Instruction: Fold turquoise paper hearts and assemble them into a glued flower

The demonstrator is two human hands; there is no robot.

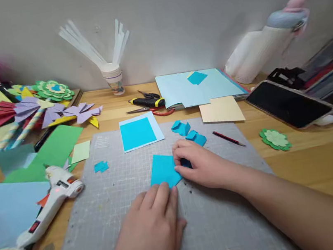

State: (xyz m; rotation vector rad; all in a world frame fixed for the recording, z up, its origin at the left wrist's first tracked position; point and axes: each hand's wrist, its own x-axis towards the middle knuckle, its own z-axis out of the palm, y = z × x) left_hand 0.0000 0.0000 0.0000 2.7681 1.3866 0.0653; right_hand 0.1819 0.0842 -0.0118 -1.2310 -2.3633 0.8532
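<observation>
A square of bright blue paper (pixel 163 170) lies on the grey cutting mat (pixel 104 209) in front of me. My left hand (pixel 155 218) rests flat, its fingertips on the paper's near edge. My right hand (pixel 200 161) is curled at the paper's right side, thumb and fingers closed on that edge. Just beyond my right hand are two folded blue paper pieces (pixel 180 128). Small blue paper scraps (pixel 101 166) lie to the left. Farther back, blue sheets (pixel 138 132) sit on a paler one.
A white glue gun (pixel 55 196) lies at left beside green paper (pixel 60 149) and paper flowers (pixel 51 90). Behind the mat are a cutter (pixel 147 102), scissors (pixel 164 112), and a paper cup (pixel 115 80) of white strips. A pencil (pixel 228 138), phone (pixel 288 102) and green flower (pixel 275 139) lie right.
</observation>
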